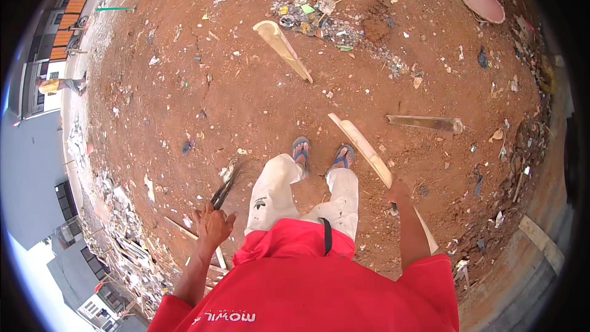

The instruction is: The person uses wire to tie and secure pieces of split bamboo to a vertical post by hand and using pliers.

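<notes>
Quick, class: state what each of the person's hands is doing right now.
Left hand: closed on a dark blade tool.
Right hand: closed on a split bamboo piece.

Red dirt ground (233,104) was littered pretty much everywhere. One split bamboo piece (284,49) lay up top near a trash heap (313,15), and a flatter bamboo slat (425,123) sat off to the right. A round pinkish lid (483,3) was in the far corner. Rubble and scrap (123,233) piled along the left edge, with buildings (37,184) beyond and a person (58,84) standing way off.
</notes>
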Demonstrator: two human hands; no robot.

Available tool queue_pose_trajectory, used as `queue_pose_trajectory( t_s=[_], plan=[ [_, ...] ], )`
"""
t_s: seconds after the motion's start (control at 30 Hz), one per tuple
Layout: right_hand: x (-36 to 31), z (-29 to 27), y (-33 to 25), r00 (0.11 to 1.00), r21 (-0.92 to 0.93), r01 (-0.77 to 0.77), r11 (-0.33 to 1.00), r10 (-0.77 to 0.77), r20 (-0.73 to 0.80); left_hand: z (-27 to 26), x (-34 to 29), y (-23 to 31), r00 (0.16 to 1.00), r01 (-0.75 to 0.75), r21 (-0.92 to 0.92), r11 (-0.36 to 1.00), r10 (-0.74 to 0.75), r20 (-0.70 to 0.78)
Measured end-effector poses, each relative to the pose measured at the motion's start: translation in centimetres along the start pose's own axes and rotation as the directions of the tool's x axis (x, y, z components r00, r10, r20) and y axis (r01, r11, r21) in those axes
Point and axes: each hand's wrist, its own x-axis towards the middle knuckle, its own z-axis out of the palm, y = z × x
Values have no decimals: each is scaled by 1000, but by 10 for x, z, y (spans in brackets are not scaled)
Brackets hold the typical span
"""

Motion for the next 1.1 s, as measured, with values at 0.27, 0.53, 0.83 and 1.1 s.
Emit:
queue_pose_trajectory(
  t_s=[0.27, 0.53, 0.83, 1.1],
  plan=[
    [150, 9, -30, 977, -18, 208, 978, -209, -43, 82, 158, 11, 976, 91, 75, 993, -74, -206],
    [336, 116, -72, 832, -107, 440, 892, -450, -325, 154, 318, 27, 832, 226, -30, 974, -209, -514],
    [465, 221, -115, 573, -320, 471, 822, -561, -597, 180, 416, 41, 707, 162, -177, 971, -240, -665],
    [427, 202, -116, 724, -137, 536, 833, -537, -433, 163, 396, -18, 542, -44, -496, 867, -397, -741]
  ],
)
